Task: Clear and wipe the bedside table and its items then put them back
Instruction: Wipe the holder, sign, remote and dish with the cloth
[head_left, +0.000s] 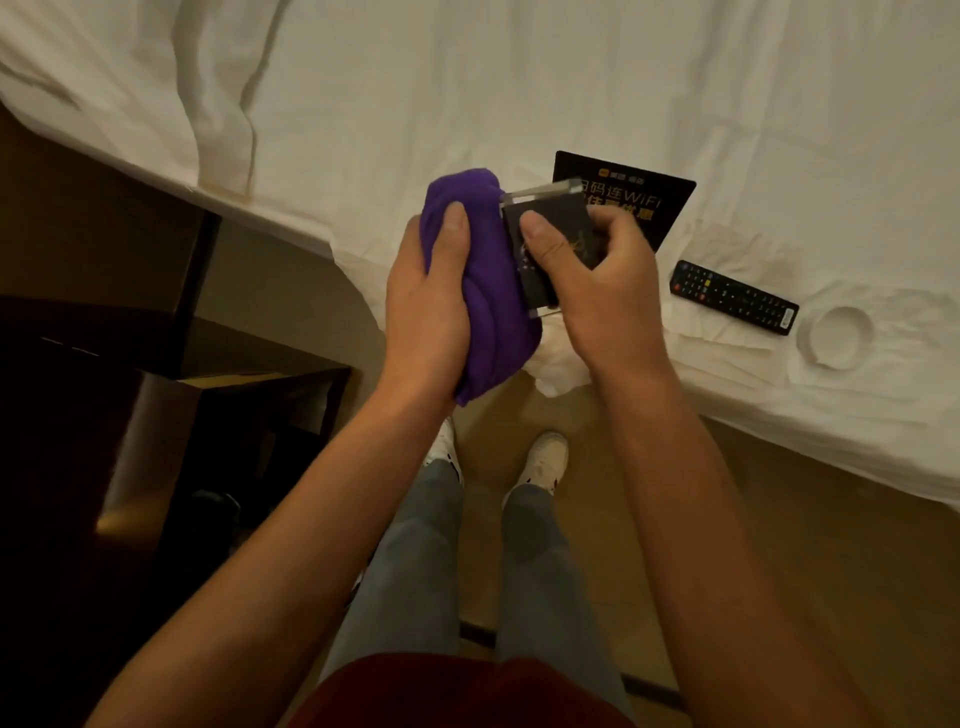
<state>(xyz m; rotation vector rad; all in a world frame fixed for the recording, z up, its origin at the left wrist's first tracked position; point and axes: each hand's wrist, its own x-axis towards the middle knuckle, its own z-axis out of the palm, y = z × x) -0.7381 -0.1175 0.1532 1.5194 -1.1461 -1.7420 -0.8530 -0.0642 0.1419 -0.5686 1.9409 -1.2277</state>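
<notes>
White bed sheet (467, 78) spreads beyond both hands. Left hand (434, 291) grips a bunched purple cloth (488, 291), pressed against a clear acrylic sign holder with a dark card (540, 244) pinched by right hand (602, 291). Right of that hand lie a black WiFi card (649, 197), black remote control (732, 296) and round white ashtray (836, 338).
</notes>
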